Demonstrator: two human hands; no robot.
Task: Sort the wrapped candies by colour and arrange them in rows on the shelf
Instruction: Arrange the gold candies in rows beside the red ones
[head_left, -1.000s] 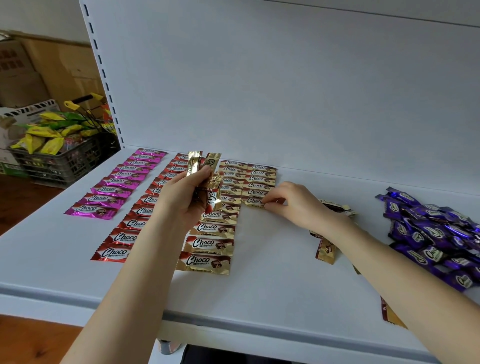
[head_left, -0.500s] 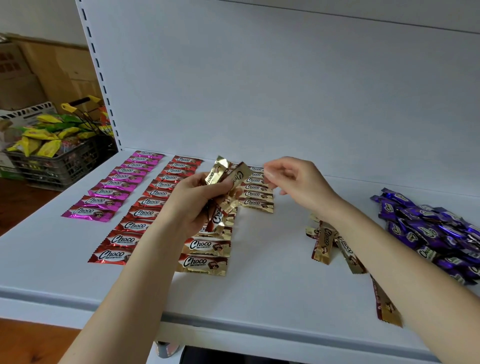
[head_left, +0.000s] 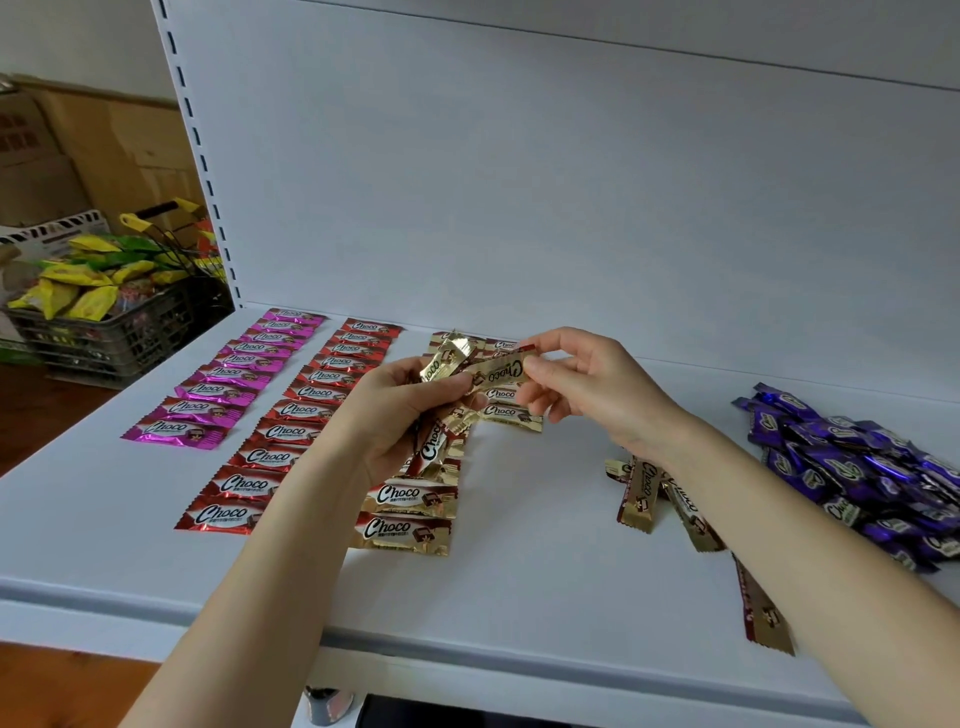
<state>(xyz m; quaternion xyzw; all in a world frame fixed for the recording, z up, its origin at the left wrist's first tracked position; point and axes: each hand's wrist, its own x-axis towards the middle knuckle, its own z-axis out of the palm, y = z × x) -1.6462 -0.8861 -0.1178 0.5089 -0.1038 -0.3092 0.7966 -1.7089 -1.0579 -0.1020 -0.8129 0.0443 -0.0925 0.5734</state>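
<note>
On the white shelf lie a pink candy row, a red candy row and two gold candy rows. My left hand holds a bunch of gold candies above the gold rows. My right hand pinches one gold candy at the top of that bunch. Loose gold candies lie under my right forearm. A heap of purple candies sits at the far right.
A dark crate with yellow and green packets stands left of the shelf, with cardboard boxes behind it. One gold candy lies near the shelf's front edge. The shelf's back panel rises right behind the rows.
My right hand lifted off the second gold row and came up to the bunch in my left hand, where it now grips one gold candy. My left hand stayed nearly in place.
</note>
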